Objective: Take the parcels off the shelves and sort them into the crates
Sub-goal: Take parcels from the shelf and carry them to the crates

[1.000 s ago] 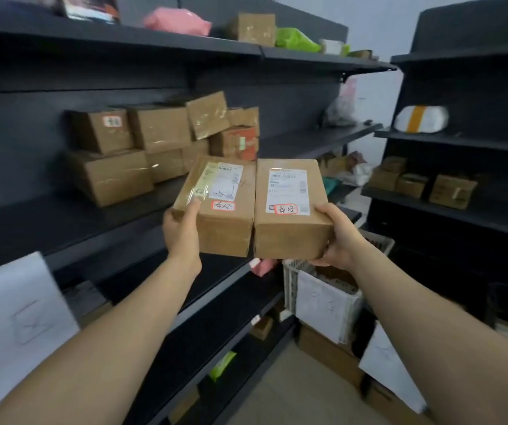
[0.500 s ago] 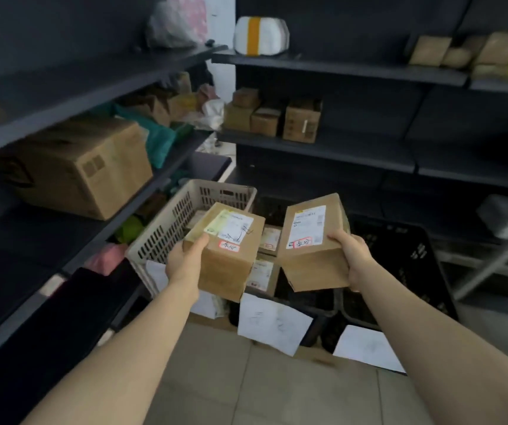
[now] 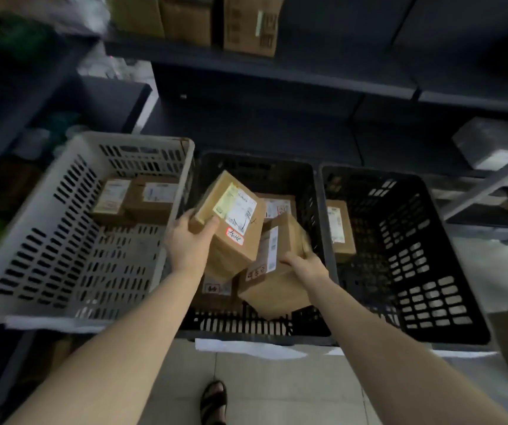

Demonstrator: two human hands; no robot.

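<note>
The left hand (image 3: 190,244) is gripping a tilted box (image 3: 232,223), thumb on top, while the right hand (image 3: 306,266) is clutching a second box (image 3: 272,290) just beneath it, both over the middle crate (image 3: 255,326).

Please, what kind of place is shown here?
Probably a parcel depot or stockroom: dark shelves carry cardboard boxes; a white crate and two black crates hold labelled parcels; the left hand grips a yellow-stickered parcel, the right hand a second parcel.

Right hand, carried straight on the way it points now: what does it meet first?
The right hand grips a box; ahead, probably the labelled parcel lying in the middle black crate, though depth is unclear.
</note>
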